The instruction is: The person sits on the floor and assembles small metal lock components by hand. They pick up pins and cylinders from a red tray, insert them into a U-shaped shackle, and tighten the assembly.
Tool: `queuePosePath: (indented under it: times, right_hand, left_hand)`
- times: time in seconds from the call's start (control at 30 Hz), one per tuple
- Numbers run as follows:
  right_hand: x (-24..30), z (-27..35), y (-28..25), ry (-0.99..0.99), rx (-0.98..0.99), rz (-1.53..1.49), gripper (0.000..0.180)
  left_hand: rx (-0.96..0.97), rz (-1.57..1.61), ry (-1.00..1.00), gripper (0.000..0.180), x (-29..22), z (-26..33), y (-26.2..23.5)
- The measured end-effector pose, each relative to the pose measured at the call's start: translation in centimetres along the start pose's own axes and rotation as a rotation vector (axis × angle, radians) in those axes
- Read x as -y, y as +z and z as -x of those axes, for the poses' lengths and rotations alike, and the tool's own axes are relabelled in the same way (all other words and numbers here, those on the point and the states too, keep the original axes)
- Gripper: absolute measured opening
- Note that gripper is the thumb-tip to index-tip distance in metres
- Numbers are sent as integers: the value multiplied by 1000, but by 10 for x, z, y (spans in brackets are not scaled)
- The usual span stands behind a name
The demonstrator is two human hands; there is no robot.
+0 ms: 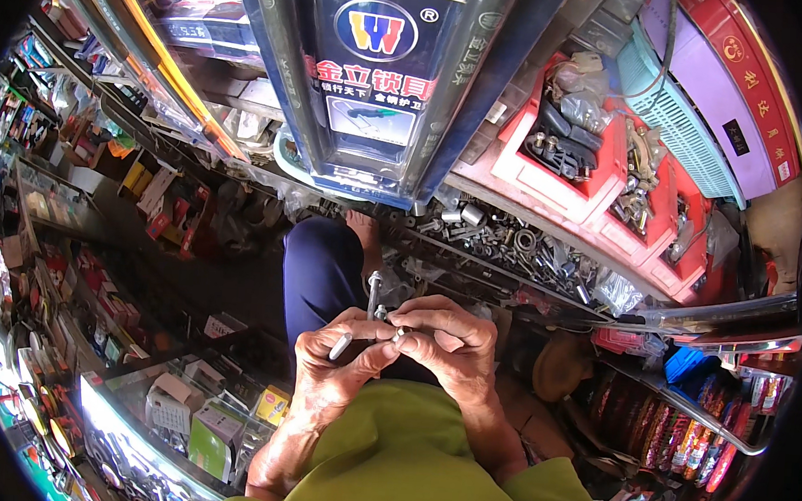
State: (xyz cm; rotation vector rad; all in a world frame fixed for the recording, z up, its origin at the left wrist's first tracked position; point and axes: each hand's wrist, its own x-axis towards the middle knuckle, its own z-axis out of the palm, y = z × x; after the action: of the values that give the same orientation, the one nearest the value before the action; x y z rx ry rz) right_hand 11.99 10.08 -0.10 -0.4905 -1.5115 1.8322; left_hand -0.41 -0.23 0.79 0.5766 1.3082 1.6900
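Above my lap, my two hands meet with their fingertips almost touching. My left hand point(338, 349) is closed round a slim metal rod point(375, 290) with a wider, bolt-like tip, which points away from me past the fingers. A short silvery pin point(340, 346) also sticks out between the fingers of that hand. Thumb and forefinger of my right hand point(448, 345) pinch a small pale metal piece point(400, 333) right beside the left fingertips. Its exact kind is too small to make out, and the fingers partly hide where it meets the rod.
Red bins point(561, 191) with metal fittings stand at the far right, beside a turquoise basket point(680, 116). Loose nuts and bolts point(525, 244) fill a tray below them. A dark blue display panel point(370, 83) rises ahead. At left stands a glass case point(138, 427) with small boxes.
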Motion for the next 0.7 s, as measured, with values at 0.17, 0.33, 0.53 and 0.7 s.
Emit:
queuePosePath:
  times: [0.17, 0.33, 0.53, 0.7]
  right_hand:
    - [2, 1, 2, 22, -21, 34, 23]
    - [3, 2, 3, -3, -60, 82, 23]
    - [6, 1, 11, -17, -117, 107, 24]
    - [5, 2, 9, -97, -102, 220, 25]
  left_hand:
    - [16, 43, -21, 14, -1, 2, 1]
    - [28, -11, 39, 14, -1, 3, 0]
    - [47, -45, 35, 16, 0, 3, -2]
    - [62, -25, 35, 16, 2, 2, -1]
